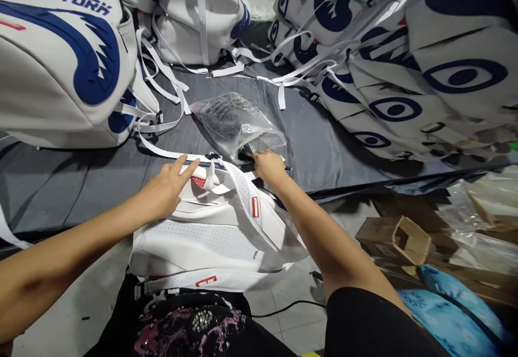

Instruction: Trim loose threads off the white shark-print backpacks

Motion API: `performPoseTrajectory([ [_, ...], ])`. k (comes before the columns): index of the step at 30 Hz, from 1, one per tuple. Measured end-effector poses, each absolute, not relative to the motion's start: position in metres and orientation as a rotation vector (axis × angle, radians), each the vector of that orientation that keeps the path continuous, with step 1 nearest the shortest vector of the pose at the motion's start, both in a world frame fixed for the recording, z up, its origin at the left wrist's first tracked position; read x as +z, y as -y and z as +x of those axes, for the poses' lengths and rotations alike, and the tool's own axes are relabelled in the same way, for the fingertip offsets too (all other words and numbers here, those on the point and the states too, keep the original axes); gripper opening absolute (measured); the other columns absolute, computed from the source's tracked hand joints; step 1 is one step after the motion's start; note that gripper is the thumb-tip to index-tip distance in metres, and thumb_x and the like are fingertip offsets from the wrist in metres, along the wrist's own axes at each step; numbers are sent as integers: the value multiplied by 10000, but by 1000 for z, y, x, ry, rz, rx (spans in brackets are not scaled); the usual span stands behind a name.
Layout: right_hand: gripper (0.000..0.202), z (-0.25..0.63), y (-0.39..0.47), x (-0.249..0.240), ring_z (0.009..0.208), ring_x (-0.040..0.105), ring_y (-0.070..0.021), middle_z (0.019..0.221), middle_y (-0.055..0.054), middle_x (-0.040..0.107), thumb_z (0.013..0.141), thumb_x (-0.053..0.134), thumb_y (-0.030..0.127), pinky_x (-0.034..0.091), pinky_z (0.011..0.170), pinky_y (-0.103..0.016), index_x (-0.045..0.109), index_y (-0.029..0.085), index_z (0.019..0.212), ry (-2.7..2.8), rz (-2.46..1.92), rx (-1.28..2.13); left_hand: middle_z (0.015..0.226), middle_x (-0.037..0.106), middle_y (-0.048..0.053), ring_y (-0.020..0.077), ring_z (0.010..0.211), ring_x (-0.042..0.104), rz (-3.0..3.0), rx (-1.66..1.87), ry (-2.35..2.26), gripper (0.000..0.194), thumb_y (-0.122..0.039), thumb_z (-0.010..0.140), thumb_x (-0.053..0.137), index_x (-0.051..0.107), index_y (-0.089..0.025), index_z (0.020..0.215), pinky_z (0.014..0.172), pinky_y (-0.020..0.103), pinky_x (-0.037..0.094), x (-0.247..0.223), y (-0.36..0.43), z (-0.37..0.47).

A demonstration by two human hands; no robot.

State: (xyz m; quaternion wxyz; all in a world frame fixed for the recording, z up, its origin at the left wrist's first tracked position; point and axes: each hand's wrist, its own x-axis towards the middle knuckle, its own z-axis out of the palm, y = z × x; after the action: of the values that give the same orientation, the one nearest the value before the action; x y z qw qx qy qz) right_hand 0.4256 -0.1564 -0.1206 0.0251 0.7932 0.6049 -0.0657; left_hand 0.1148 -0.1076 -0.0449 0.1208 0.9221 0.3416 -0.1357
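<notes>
A white backpack (194, 244) with red labels lies across my lap, its straps facing up and its top against the table. My left hand (164, 190) rests on its upper edge, fingers stretched out and apart, next to a white webbing strap (159, 153) with a black buckle. At the backpack's far right corner, my right hand (270, 167) is closed. A thin dark tip pokes out beside it; what it belongs to is hidden by the fingers. Just beyond that hand, a clear plastic bag (230, 117) with printed text lies on the table, its mouth towards me.
White backpacks with blue designs stand on the dark-covered table (315, 136): a large one (60, 66) at left, another (182, 28) behind, and a stack (388, 76) at right. Loose straps trail between them. Cardboard boxes (376, 233) and plastic wrap lie at lower right.
</notes>
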Motion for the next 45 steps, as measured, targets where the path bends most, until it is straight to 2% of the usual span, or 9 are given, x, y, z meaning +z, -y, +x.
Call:
performPoseTrajectory([
  [10,312,430,187,-85,997,677,-268,1095,-141,745,953,489,262,480,769,-334,746,152,1092,-1719,2894,-89,1686,124,177,398,1409,412,2683,-348,-992,992,-72,793,615,95,-248,1620,1033,476,500,-43,108,114],
  [15,249,386,235,-48,745,679,-210,848,-60,757,883,590,333,505,690,-317,753,175,985,-2211,3303,-313,1683,150,170,388,1421,398,2685,-284,-1005,917,-159,857,652,142,-223,1616,1091,478,459,-44,112,113],
  [19,158,335,239,-41,803,698,-215,872,-58,762,880,600,260,520,714,-320,744,204,912,-2768,2848,-511,1686,98,213,413,1362,459,2723,-387,-1069,1056,-213,814,748,73,-248,1626,972,478,539,-37,119,122],
  [23,261,301,225,-50,819,682,-212,845,-54,748,858,530,91,480,682,-299,747,219,924,-2811,2373,-246,1685,39,239,438,1322,495,2759,-414,-1099,1143,-117,756,763,39,-266,1627,912,496,569,-33,121,124],
  [29,359,284,224,-39,816,702,-192,939,-31,774,840,536,48,427,644,-276,724,234,1084,-2570,2156,-262,1692,111,190,314,1547,242,2262,254,-1069,880,-333,959,536,-24,-177,1620,1217,507,346,-70,131,70],
  [33,297,266,218,-30,780,709,-232,850,-73,759,874,494,52,377,599,-309,728,183,1001,-2375,1868,-319,1671,182,218,351,1542,247,2151,332,-1098,876,-513,965,503,62,-127,1615,1242,580,263,-97,156,41],
  [38,315,250,195,-39,909,731,-269,957,-118,771,921,480,100,461,698,-320,738,186,1081,-2237,1655,-440,1670,192,196,342,1538,264,2321,495,-1034,721,-336,973,554,203,-220,1593,1213,569,338,-115,173,40],
  [42,366,240,183,-44,968,733,-295,993,-167,766,943,435,81,510,751,-342,732,147,1146,-2159,1616,-456,1627,232,208,399,1466,380,2453,620,-984,344,-171,926,590,602,-184,1269,1122,558,458,-130,173,41],
  [45,337,230,180,-42,990,734,-293,998,-188,762,938,456,68,532,775,-336,753,115,1090,-2124,1592,-481,1597,264,215,403,1423,437,2497,756,-897,248,-94,884,602,636,-155,1123,1077,534,505,-138,171,38],
])
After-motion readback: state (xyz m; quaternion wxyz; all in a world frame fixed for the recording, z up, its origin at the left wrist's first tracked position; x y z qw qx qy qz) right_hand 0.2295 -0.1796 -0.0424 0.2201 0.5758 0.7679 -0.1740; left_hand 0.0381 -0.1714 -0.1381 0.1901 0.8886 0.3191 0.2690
